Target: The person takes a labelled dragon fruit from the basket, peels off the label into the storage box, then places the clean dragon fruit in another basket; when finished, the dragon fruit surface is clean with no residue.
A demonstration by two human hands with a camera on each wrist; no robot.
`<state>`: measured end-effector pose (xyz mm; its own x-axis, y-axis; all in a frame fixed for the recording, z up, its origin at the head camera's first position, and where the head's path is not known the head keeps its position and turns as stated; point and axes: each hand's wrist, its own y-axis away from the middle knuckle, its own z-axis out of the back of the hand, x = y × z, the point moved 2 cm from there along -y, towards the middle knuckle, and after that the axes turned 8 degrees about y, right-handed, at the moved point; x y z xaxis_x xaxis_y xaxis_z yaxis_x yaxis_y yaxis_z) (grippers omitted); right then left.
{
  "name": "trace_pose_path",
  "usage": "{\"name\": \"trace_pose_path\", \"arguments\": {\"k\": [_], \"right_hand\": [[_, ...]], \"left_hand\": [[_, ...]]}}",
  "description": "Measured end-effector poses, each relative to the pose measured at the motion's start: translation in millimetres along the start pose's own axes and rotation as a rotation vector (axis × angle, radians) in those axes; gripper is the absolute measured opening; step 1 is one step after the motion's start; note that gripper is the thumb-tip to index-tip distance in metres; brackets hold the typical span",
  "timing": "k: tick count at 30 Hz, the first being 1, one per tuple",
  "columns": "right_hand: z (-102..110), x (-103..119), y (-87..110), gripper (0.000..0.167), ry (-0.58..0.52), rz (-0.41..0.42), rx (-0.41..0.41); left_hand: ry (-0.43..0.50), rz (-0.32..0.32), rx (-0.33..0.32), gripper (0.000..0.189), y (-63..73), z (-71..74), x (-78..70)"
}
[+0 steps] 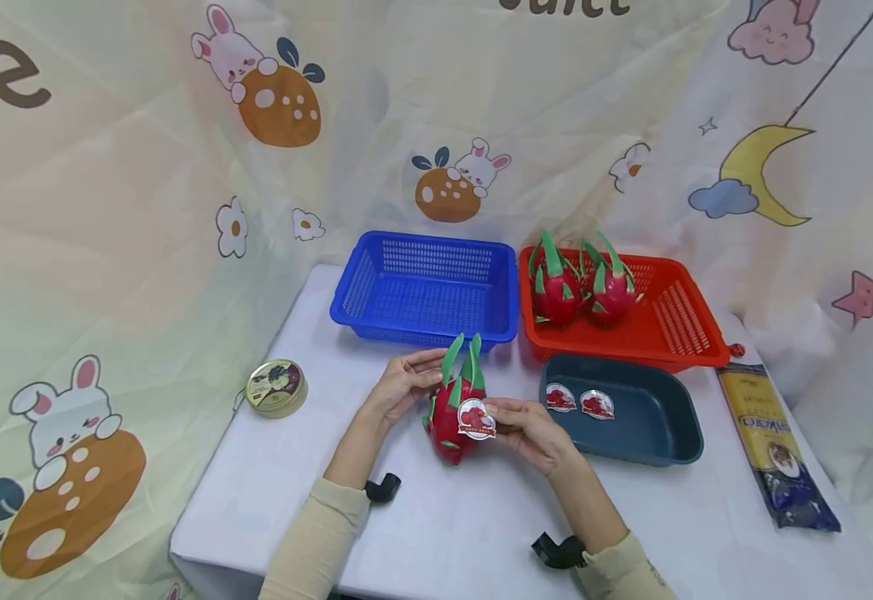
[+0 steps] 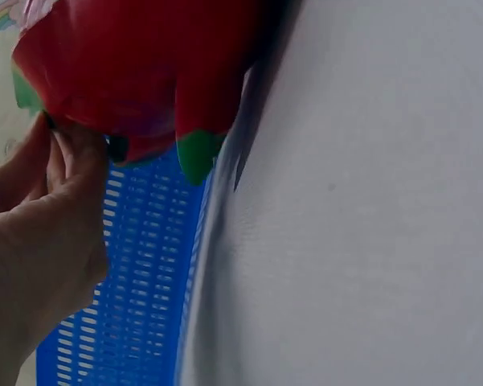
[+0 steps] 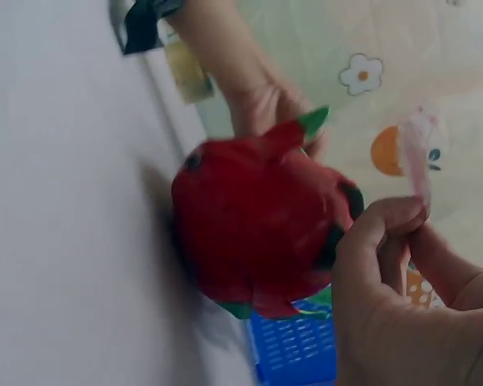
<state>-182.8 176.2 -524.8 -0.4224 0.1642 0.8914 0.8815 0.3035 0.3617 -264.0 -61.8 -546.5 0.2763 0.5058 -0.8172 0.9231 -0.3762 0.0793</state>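
A red dragon fruit [image 1: 446, 417] with long green leaf tips is held over the white table by my left hand [image 1: 401, 385]. In the left wrist view that hand's fingers [image 2: 79, 153] grip its lower side. My right hand [image 1: 530, 433] pinches a round sticker [image 1: 476, 419] with a red fruit picture between thumb and finger. The right wrist view shows the sticker [image 3: 415, 153] edge-on, raised apart from the fruit's skin [image 3: 249, 225]. Two similar stickers, a left one [image 1: 560, 397] and a right one [image 1: 597, 405], lie at the dark teal tray [image 1: 654, 454].
Behind the hands stands a blue basket [image 1: 425, 333]. Right of it, a red basket [image 1: 680, 312] holds two dragon fruits [image 1: 556, 296]. A round gold tin [image 1: 276, 389] sits at the table's left, and a yellow and blue packet [image 1: 770, 442] lies along the right edge.
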Motion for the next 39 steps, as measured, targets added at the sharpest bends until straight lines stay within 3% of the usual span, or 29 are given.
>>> {"name": "trace_pose_path", "arguments": {"k": [2,6,13,21,26,32,39], "right_hand": [[-3,3,2.0,0.029,0.011,0.02,-0.012],[-2,11,7.9,0.034,0.134,0.081,-0.08],[19,35,21.4,0.041,0.277,0.164,-0.141],[56,61,34.4,0.054,0.405,0.151,-0.162],[84,74,46.8,0.051,0.428,0.127,-0.202],[114,79,56.6,0.044,0.463,0.095,-0.205],[136,79,54.0,0.05,0.558,0.047,-0.186]], "left_hand": [[-0.005,0.002,0.0,0.05,0.6,-2.0,1.7],[-0.012,0.005,-0.005,0.05,2.9,-6.8,2.3],[0.033,0.003,0.006,0.049,-0.3,-6.4,-2.3],[0.022,0.021,0.012,0.05,0.3,-3.7,-5.6],[0.013,0.024,0.019,0.049,0.5,-3.1,-3.3],[0.02,0.028,0.015,0.051,1.6,-2.5,0.7],[0.03,0.014,0.018,0.051,3.1,0.0,-2.5]]}}
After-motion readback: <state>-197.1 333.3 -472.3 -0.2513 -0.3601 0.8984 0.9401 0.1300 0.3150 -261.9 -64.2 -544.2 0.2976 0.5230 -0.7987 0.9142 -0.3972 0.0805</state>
